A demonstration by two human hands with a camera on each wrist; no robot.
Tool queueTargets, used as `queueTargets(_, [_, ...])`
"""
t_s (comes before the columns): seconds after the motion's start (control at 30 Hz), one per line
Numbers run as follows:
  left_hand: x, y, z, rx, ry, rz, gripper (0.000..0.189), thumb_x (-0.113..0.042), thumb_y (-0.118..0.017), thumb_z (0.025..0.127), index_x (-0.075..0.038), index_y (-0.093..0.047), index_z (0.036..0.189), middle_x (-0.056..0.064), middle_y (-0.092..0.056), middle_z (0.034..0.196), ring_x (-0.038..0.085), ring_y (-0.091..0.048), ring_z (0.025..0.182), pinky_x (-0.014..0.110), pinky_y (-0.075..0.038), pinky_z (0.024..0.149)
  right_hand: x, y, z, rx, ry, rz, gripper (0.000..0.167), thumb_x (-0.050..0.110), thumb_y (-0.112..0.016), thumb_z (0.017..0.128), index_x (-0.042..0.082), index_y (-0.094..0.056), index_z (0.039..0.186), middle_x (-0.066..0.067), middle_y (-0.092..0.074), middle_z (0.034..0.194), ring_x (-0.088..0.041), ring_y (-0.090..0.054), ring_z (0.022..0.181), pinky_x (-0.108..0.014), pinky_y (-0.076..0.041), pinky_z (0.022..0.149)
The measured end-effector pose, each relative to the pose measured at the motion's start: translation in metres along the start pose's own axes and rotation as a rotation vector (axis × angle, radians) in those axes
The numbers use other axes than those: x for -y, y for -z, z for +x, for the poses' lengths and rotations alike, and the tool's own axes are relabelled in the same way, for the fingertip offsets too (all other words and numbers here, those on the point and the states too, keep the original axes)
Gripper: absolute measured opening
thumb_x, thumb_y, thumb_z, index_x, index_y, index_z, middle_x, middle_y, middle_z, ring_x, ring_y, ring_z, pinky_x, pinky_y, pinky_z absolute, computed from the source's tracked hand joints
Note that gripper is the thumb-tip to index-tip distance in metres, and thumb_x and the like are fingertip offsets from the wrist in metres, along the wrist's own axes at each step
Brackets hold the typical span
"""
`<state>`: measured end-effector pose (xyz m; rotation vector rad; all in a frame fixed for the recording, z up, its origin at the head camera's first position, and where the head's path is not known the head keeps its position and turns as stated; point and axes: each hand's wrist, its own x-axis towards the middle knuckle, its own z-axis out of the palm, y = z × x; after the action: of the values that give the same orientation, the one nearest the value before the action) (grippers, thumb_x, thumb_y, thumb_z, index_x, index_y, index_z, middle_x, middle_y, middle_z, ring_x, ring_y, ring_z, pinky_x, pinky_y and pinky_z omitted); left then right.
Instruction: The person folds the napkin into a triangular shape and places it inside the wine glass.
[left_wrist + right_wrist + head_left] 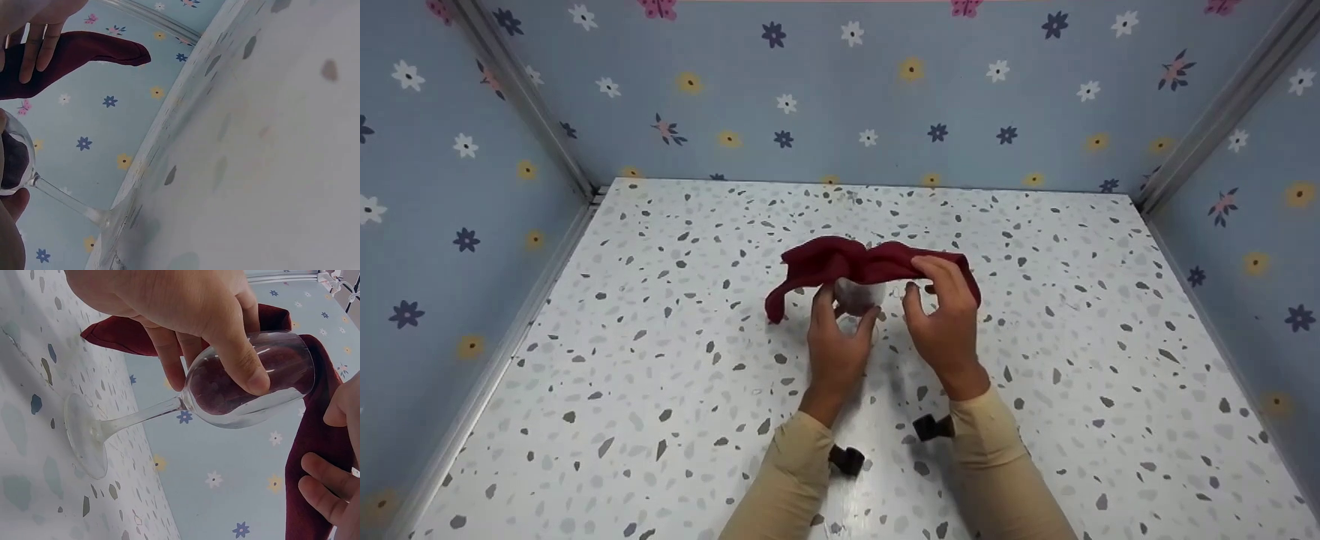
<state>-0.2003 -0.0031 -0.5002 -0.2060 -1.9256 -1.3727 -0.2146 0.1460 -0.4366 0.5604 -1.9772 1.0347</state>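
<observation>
A clear wine glass [247, 405] stands upright with its foot on the table. My left hand [840, 352] grips its bowl, the thumb on one side and fingers on the other. A dark red cloth [825, 259] is partly bunched inside the bowl, and the rest spills over the rim to both sides. Its left end hangs down beside the glass. My right hand [949, 330] is at the cloth's right part, with fairly straight fingers [323, 492] laid against it and the thumb apart from them. In the left wrist view those fingers lie across the cloth [84, 48].
The white speckled table [660, 375] is enclosed by blue floral panels [847, 97] at the back and both sides. Small black devices [934, 427] sit at my wrists, below beige sleeves [1005, 457].
</observation>
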Motion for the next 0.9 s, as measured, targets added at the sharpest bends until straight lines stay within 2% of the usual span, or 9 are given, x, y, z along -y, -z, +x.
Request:
queueTargets(0.23, [0.004,0.0026,0.0037,-0.03,-0.06,0.107,0.066,-0.025,-0.08,0.087,0.001,-0.05,0.14,0.014,-0.055,0.125,0.022,-0.055,0.113,0.034,-0.051,0.091,0.001,-0.0027,-0.0009,0.038,-0.02,0.028,0.039,-0.005,-0.065,0.085,0.003,-0.068,0.123,-0.009,-0.066,0.122,-0.022,-0.062,0.108,-0.033,-0.052,0.079])
queueTargets(0.33, [0.0041,0.0038,0.0052,-0.027,-0.06,0.106,0.067,-0.024,-0.079,0.088,0.001,-0.049,0.142,0.013,-0.055,0.13,0.022,-0.055,0.116,0.033,-0.051,0.092,0.001,-0.0031,-0.0013,0.055,-0.02,0.029,0.041,-0.005,-0.066,0.085,0.003,-0.067,0.126,-0.01,-0.065,0.125,-0.022,-0.061,0.112,-0.034,-0.053,0.08])
queueTargets(0.57, [0.004,0.0048,0.0043,-0.016,0.026,-0.011,0.071,-0.019,-0.079,0.088,0.0,-0.043,0.146,0.011,-0.051,0.144,0.02,-0.05,0.131,0.03,-0.051,0.094,0.0024,-0.0029,-0.0026,0.057,-0.021,0.028,0.041,-0.004,-0.066,0.087,0.002,-0.066,0.128,-0.011,-0.063,0.129,-0.024,-0.059,0.12,-0.039,-0.052,0.087])
queueTargets(0.73, [0.0011,0.0053,0.0025,-0.021,0.072,-0.023,0.071,-0.019,-0.079,0.088,-0.003,-0.042,0.145,0.01,-0.05,0.144,0.018,-0.049,0.131,0.03,-0.051,0.095,0.0033,-0.0031,-0.0038,0.059,-0.036,0.022,0.04,-0.004,-0.065,0.088,0.001,-0.065,0.128,-0.011,-0.063,0.129,-0.024,-0.061,0.116,-0.036,-0.054,0.082])
queueTargets(0.9, [0.0006,0.0043,0.0017,-0.034,0.091,-0.035,0.07,-0.018,-0.08,0.087,-0.004,-0.043,0.145,0.009,-0.051,0.143,0.018,-0.05,0.129,0.032,-0.052,0.094,0.0004,-0.0044,-0.0047,0.042,-0.04,0.023,0.041,-0.006,-0.065,0.088,0.0,-0.064,0.128,-0.012,-0.063,0.127,-0.023,-0.063,0.11,-0.033,-0.055,0.083])
